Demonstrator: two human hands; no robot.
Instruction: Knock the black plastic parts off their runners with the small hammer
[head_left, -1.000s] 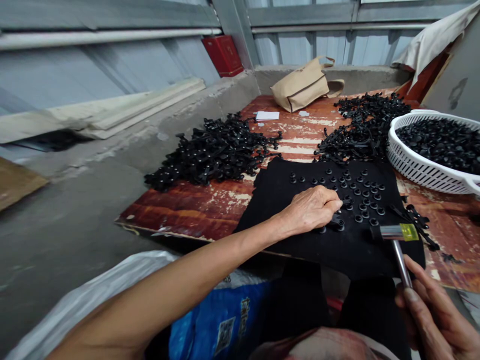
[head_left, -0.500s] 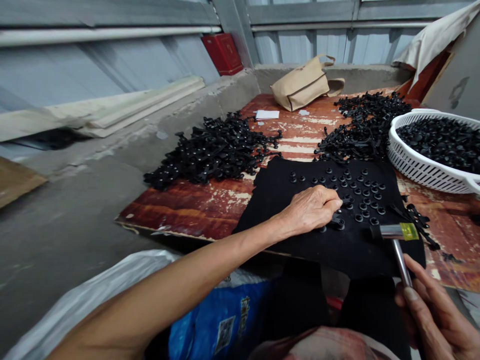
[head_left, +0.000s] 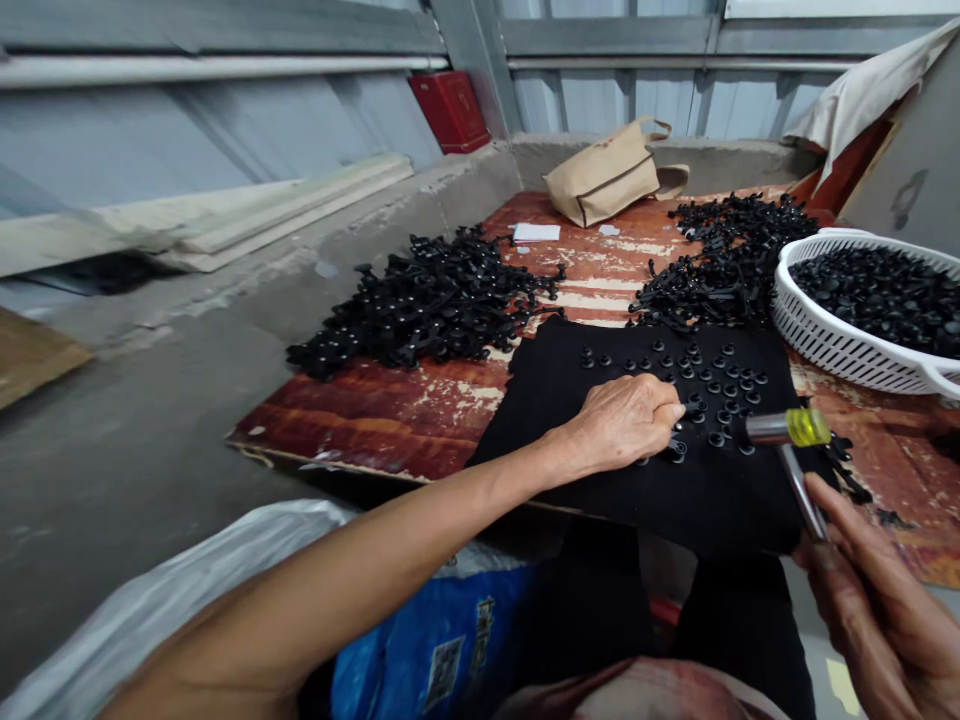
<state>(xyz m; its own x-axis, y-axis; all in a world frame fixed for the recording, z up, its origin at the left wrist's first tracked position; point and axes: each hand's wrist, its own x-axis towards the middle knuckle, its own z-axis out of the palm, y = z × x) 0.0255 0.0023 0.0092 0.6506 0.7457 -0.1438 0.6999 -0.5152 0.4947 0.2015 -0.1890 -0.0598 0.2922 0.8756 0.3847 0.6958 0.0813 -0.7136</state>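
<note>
My left hand (head_left: pixel 624 420) rests on a black cloth (head_left: pixel 600 480) spread over a worn red board (head_left: pixel 390 410), its fingertips pinched on a small black part (head_left: pixel 677 447). Several small black round pieces (head_left: pixel 712 380) lie scattered on the cloth just beyond the fingers. My right hand (head_left: pixel 877 610) grips the metal handle of a small hammer (head_left: pixel 789 430) whose head, with a yellow face, hovers just right of my left fingertips, slightly above the cloth.
A pile of black strap-like parts (head_left: pixel 427 310) lies at the board's left, another pile (head_left: pixel 720 255) at the back right. A white slatted basket (head_left: pixel 825 340) holds black round pieces. A tan bag (head_left: pixel 607 180) sits at the back. Blue and white sacks (head_left: pixel 420 640) lie near my lap.
The hammer head has lifted a little and moved up from the cloth. My left hand stays pinched on the small part in nearly the same spot.
</note>
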